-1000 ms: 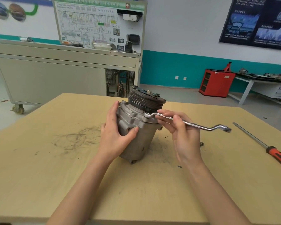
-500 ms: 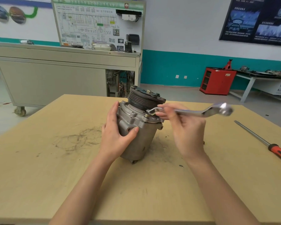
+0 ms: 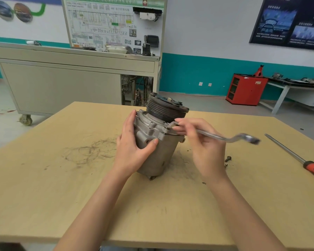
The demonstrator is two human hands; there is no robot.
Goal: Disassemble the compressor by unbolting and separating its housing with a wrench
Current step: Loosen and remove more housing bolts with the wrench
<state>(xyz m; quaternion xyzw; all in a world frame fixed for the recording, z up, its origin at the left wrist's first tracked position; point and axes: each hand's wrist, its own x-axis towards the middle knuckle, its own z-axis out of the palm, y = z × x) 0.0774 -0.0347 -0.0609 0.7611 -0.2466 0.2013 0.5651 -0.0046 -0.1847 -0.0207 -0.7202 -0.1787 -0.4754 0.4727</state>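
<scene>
A grey metal compressor (image 3: 161, 153) with a dark grooved pulley on top stands tilted at the middle of the wooden table (image 3: 62, 196). My left hand (image 3: 132, 149) grips the housing from the left, thumb across its front. My right hand (image 3: 201, 142) pinches the shaft of a silver offset ring wrench (image 3: 225, 137). The wrench's near ring sits on a bolt at the housing flange; its far end points right and is blurred.
Two loose bolts (image 3: 227, 160) lie on the table right of the compressor. A long screwdriver with an orange handle (image 3: 301, 160) lies at the right edge. Behind the table stand a grey wheeled cabinet (image 3: 62, 84) and a red cabinet (image 3: 246, 89).
The wrench's free end swung up and away from me half a second ago, and has now swung back down toward me. My left hand has kept its hold on the housing.
</scene>
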